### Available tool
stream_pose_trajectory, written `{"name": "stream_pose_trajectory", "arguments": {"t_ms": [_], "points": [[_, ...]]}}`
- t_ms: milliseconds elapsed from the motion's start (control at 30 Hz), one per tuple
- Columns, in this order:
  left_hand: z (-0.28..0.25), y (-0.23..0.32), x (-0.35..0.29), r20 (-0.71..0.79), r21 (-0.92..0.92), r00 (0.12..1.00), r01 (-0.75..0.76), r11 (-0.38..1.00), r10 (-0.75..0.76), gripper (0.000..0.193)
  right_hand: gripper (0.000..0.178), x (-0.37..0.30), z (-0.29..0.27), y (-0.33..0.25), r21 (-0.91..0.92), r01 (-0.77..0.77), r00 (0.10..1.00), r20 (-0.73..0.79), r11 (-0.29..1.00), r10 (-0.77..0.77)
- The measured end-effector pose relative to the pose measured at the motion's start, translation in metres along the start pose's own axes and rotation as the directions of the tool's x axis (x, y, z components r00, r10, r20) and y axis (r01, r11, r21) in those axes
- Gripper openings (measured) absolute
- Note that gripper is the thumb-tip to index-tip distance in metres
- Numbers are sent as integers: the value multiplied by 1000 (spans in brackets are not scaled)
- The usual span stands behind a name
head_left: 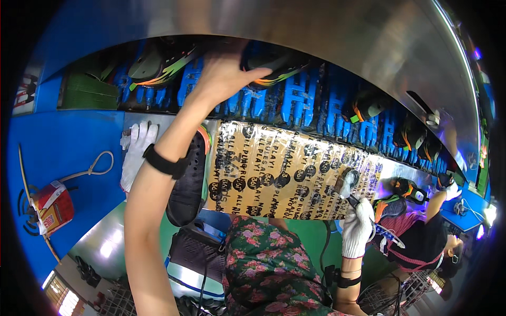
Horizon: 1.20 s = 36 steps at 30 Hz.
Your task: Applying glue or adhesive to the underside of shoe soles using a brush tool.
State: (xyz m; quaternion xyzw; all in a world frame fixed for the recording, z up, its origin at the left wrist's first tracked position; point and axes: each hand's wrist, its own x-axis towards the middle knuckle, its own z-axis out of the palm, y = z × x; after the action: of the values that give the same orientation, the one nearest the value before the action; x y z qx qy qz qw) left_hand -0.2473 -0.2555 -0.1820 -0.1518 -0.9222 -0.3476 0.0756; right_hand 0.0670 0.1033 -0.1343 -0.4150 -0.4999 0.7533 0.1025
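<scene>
My bare left hand [224, 76] reaches under the metal hood, closed around the end of a dark shoe [279, 66] with orange and green trim. Its thumb lies across the shoe's near edge, and the hood's shadow partly hides the other fingers. My right hand [358, 226], in a white knit glove, is closed around the dark handle of a brush [349, 189]. The brush's pale head is at a small round dark cup [352, 175] on the tape-covered board. Beside my left forearm lies a black perforated shoe [187, 184], partly covered by my wristband.
Blue slotted supports [253, 102] carry more shoes [158, 68] under the curved metal hood [327, 31]. A white glove [138, 152] and a red box [52, 205] with a cord lie leftward. Further right, a co-worker [416, 237] sits near other shoes [390, 208].
</scene>
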Motion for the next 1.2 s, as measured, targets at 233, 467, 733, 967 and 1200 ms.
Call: {"name": "stream_pose_trajectory", "arguments": {"t_ms": [233, 467, 733, 967, 1200], "points": [[49, 21, 6, 95, 39, 991, 92, 995, -96, 59, 22, -1, -17, -1, 43, 4, 1000, -31, 999, -2], [49, 44, -19, 46, -74, 994, 103, 992, -100, 42, 23, 0, -25, 1, 52, -28, 998, -59, 998, 31], [52, 45, -22, 46, -64, 997, 57, 996, -54, 46, 25, 0, -26, 2, 99, -16, 996, -87, 995, 24], [36, 10, -4, 106, 171, 992, 51, 984, -70, 48, 24, -1, -32, 2, 167, 17, 995, -96, 986, -1], [105, 138, 8, 48, 175, 959, -282, 943, 278, 66, 22, -8, -63, 2, 211, 54, 990, -137, 976, -25]]}}
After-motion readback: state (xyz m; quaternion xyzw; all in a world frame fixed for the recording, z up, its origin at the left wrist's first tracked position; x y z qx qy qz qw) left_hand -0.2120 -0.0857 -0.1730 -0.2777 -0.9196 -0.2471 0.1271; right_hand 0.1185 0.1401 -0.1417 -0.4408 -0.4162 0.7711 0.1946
